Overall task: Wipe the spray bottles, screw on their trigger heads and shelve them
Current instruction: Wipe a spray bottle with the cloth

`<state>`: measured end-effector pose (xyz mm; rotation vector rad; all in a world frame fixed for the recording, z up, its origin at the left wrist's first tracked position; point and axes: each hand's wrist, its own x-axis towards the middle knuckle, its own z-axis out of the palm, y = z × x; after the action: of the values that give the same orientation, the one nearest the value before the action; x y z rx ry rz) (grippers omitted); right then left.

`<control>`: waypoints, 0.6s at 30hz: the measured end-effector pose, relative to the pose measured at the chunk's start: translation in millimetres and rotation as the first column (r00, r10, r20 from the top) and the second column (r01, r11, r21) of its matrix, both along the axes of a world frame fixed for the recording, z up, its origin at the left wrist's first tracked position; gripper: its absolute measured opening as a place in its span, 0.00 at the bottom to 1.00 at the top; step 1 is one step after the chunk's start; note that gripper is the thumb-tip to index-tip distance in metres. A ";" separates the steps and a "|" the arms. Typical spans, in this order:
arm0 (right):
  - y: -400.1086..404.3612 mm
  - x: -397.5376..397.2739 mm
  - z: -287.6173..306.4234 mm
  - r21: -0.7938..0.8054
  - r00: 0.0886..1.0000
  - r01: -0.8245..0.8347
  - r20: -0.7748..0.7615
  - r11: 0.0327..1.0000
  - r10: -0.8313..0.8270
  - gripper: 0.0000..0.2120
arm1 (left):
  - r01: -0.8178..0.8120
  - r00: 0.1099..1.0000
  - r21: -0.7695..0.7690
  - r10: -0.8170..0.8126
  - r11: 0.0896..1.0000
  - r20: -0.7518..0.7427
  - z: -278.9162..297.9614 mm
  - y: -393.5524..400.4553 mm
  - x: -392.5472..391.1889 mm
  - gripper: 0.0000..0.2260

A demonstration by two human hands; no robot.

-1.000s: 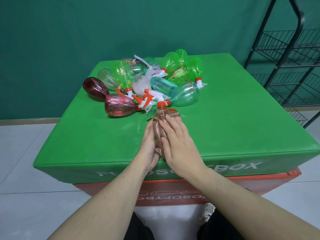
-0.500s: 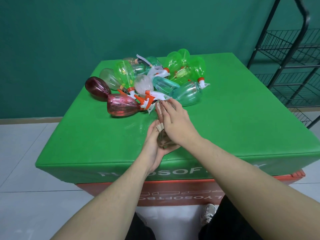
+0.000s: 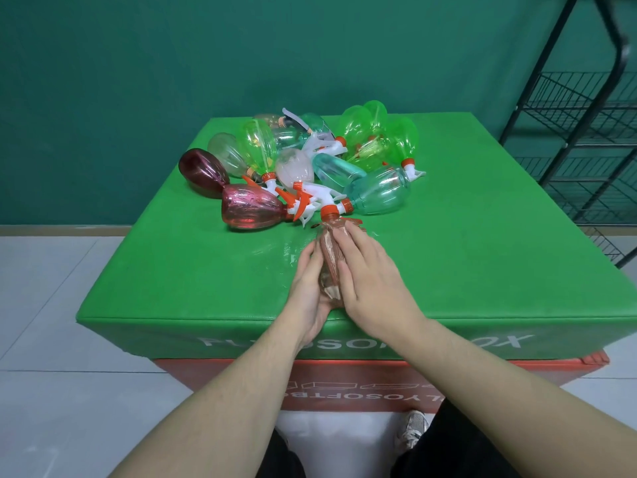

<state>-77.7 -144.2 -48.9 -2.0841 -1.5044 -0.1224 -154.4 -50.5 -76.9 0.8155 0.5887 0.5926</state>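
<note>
Lying lengthwise near the 6 o'clock edge of the green box top (image 3: 482, 257), a clear bottle (image 3: 329, 281) with an orange collar (image 3: 330, 211) pointing to 12 o'clock is held between both hands; the left hand (image 3: 308, 298) cups its left side and base with fingers curved round it; the right hand (image 3: 370, 274) presses a brownish cloth (image 3: 332, 250) over it, fingers nearly straight. Heaped at 12 o'clock are the other spray bottles (image 3: 310, 167); a black wire rack (image 3: 579, 139) stands at 2 o'clock.

Most of the held bottle (image 3: 329, 267) is hidden between the left hand (image 3: 307, 294) and right hand (image 3: 370, 281). The wire rack (image 3: 586, 132) at far right is cut by the frame edge. Forearms cover part of the box lettering (image 3: 344, 343).
</note>
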 end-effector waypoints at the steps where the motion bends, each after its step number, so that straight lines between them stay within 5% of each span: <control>1: -2.7 -1.8 -2.4 -0.009 1.000 0.001 0.018 1.000 -0.001 0.26 | -0.005 1.000 -0.006 0.005 1.000 -0.001 -1.6 1.4 0.3 0.19; 6: -13.3 -6.5 -12.6 0.054 0.997 -0.032 0.074 0.998 0.028 0.23 | -0.055 0.998 -0.037 0.055 0.998 0.000 -4.5 2.6 0.2 0.25; 11: -23.2 -4.3 -15.8 0.070 0.999 -0.048 -0.006 0.996 0.049 0.23 | -0.022 0.998 0.012 0.022 1.000 0.051 -2.7 2.0 0.4 0.14; 18: -18.0 -6.8 -8.5 0.055 0.993 -0.019 -0.114 0.998 0.026 0.26 | 0.019 1.000 0.024 -0.020 1.000 0.022 -0.4 5.0 -0.2 0.29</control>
<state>-84.5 -162.2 -57.5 -1.9963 -1.4402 -0.0341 -154.6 -45.4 -77.4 0.8350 0.5535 0.5911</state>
